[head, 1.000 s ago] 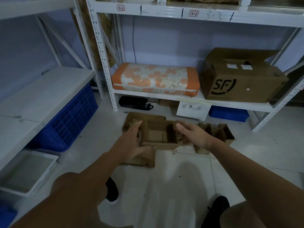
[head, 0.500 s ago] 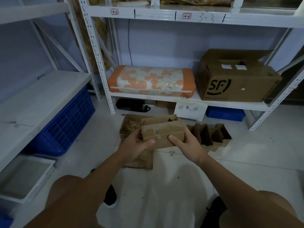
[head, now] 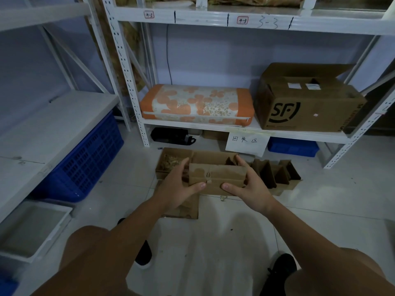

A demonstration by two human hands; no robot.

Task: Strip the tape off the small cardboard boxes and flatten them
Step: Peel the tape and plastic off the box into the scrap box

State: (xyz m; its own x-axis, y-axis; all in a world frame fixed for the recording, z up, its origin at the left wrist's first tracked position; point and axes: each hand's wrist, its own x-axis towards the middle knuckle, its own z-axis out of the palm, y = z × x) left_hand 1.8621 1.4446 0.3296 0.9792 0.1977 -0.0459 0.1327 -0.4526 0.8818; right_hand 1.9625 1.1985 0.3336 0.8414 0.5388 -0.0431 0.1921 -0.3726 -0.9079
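I hold a small brown cardboard box (head: 222,174) in the air in front of me, its long side facing me with a seam down the middle. My left hand (head: 177,184) grips its left end, thumb along the lower front edge. My right hand (head: 249,185) grips its right end the same way. Behind it on the floor lie an opened box with shredded filler (head: 171,162) and a row of folded brown cardboard pieces (head: 275,175). Flat cardboard (head: 186,207) lies on the floor under my left wrist.
A white metal rack carries an orange flowered cushion (head: 196,105) and a big SF carton (head: 307,103); a paper sign (head: 246,142) hangs from its lowest shelf. A blue crate (head: 85,163) and a white tray (head: 30,229) sit under the left shelf. My shoes (head: 282,272) stand on white tiles.
The box came up off the floor pile and turned its closed side toward me. Both hands now hold it by the ends, slightly higher and steadier than half a second ago.
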